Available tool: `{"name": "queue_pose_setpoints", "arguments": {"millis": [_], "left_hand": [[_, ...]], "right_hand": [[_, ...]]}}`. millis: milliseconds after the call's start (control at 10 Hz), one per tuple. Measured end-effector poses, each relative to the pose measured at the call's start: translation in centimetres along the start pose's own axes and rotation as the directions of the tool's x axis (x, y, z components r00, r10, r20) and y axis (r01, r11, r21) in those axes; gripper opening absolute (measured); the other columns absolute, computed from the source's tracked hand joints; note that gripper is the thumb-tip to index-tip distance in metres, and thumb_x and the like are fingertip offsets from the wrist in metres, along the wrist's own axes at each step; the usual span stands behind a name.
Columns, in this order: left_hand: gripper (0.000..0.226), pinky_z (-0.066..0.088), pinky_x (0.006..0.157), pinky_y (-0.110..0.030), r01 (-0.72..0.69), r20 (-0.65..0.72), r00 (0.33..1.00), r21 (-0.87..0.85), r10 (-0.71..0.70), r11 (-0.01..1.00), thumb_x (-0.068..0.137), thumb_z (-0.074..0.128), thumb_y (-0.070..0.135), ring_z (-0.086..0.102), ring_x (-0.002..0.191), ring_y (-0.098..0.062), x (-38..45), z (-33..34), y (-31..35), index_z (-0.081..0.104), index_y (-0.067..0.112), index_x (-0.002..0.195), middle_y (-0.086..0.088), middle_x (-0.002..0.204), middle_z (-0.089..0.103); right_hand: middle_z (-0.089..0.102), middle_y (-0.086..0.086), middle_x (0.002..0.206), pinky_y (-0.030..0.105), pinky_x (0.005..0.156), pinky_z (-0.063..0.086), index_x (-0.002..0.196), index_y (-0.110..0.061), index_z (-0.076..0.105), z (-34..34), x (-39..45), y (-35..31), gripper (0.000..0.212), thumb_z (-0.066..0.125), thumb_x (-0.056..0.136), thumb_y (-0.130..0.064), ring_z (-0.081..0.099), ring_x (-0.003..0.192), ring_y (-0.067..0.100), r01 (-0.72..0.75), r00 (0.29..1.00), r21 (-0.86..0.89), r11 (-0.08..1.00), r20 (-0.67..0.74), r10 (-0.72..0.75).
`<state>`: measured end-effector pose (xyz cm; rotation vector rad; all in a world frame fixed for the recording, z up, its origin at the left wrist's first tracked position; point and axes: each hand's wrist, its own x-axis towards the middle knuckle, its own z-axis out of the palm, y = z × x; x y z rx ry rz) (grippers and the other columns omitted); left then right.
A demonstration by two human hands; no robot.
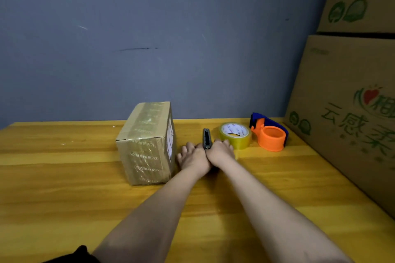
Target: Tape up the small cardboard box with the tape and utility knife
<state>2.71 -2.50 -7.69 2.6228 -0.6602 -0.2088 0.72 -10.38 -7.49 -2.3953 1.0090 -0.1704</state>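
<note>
Resting side by side on the table (pixel 64 177), left hand (pixel 193 157) and right hand (pixel 221 151) flank the knife (pixel 207 138), grip apparently unformed; take its handle squarely, with box (pixel 147 143) left and tape (pixel 235 134) right.

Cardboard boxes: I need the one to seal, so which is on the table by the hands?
The small taped box, left of the hands; the big printed ones are stacked at right.
</note>
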Motion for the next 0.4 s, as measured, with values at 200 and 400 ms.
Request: {"name": "queue_pose_setpoints", "arguments": {"millis": [200, 400], "left_hand": [[0.051, 0.027, 0.111, -0.042, 0.055, 0.127, 0.99, -0.004, -0.054, 0.998, 0.092, 0.046, 0.029, 0.026, 0.138, -0.033, -2.7, -2.4, 0.5, 0.034, 0.011, 0.139, -0.015, 0.148, 0.029], [0.035, 0.049, 0.092, -0.037, -0.067, 0.07, 0.994, -0.173, 0.08, 0.983, 0.088, 0.048, 0.018, 0.058, 0.113, -0.035, -5.5, -5.5, 0.6, 0.056, 0.01, 0.121, -0.017, 0.124, 0.061]], "right_hand": [[0.051, 0.018, 0.136, 0.034, 0.098, 0.038, 0.128, -0.006, 0.051, -1.8, -2.6, -0.1, 0.05, 0.045, 0.093, -0.041, 0.045, 0.127, 0.033, 0.019, 0.995, -0.062, 0.998, 0.103, -0.013], [0.06, 0.01, 0.081, 0.028, 0.057, 0.037, 0.081, -0.014, 0.057, -4.1, -4.9, -0.7, 0.026, 0.05, 0.088, -0.038, 0.055, 0.08, 0.028, 0.117, 0.987, 0.136, 0.984, 0.095, -0.13]]}}
